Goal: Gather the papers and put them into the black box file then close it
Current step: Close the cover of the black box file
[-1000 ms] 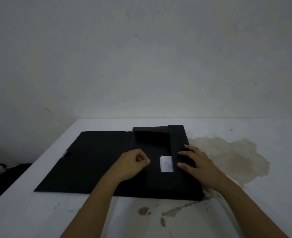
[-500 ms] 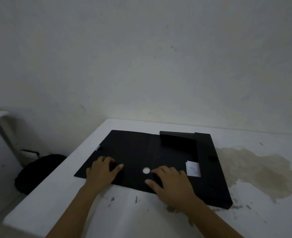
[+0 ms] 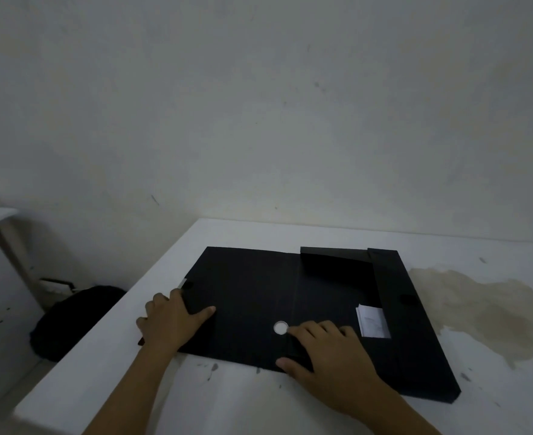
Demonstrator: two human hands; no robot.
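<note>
Black box file (image 3: 246, 293) beneath right hand (image 3: 324, 356), left hand (image 3: 167, 324) gripping edge

Black box file (image 3: 252, 296) open flat, papers (image 3: 372, 321) inside.

White flat-topped table (image 3: 227, 403), scuffed with small dark specks (image 3: 210, 370) near the front edge. Bears a broad brownish stain (image 3: 478, 312) (right side). Carries one black cardboard box file (image 3: 252, 287), opened out flat, just beside that stain.
</note>
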